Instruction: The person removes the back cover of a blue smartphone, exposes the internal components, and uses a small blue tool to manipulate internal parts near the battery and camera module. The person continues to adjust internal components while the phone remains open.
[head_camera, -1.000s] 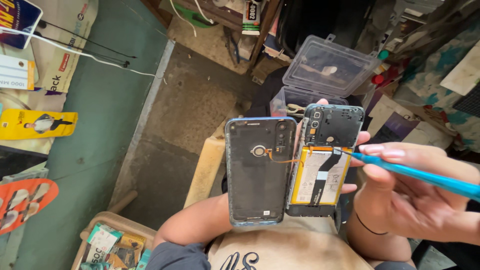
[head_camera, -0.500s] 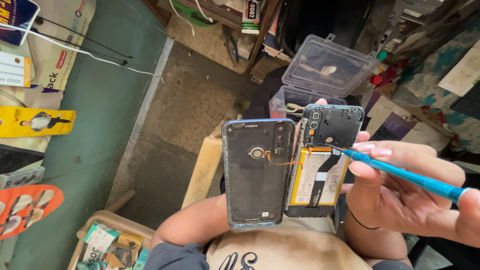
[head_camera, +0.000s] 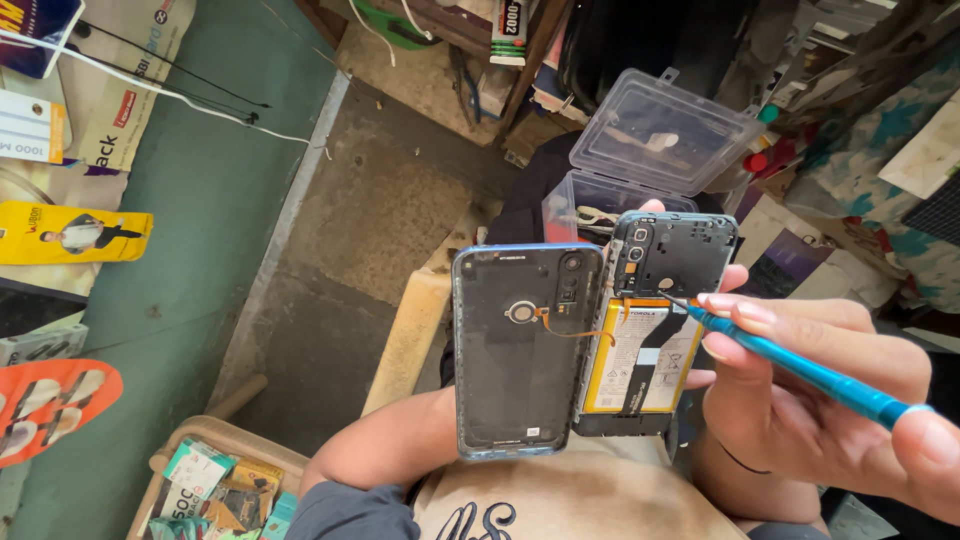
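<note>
The opened black smartphone body (head_camera: 655, 335), its yellow-labelled battery bare, sits upright in our left hand (head_camera: 715, 300) — we see only fingertips curling round its right edge and one above its top, clamped on it from behind. Hinged open just left of that hold is the blue-rimmed plastic back cover (head_camera: 522, 350), joined to the body by a thin orange flex cable (head_camera: 570, 330). Our right hand (head_camera: 810, 390) pinches a slim blue metal screwdriver (head_camera: 800, 368), fingers closed tight on the shaft; its tip touches the body near the battery's top right corner. Above the hold stands a clear plastic lidded box (head_camera: 655, 140), lid raised. Below it lies our beige shirt (head_camera: 580, 500).
</note>
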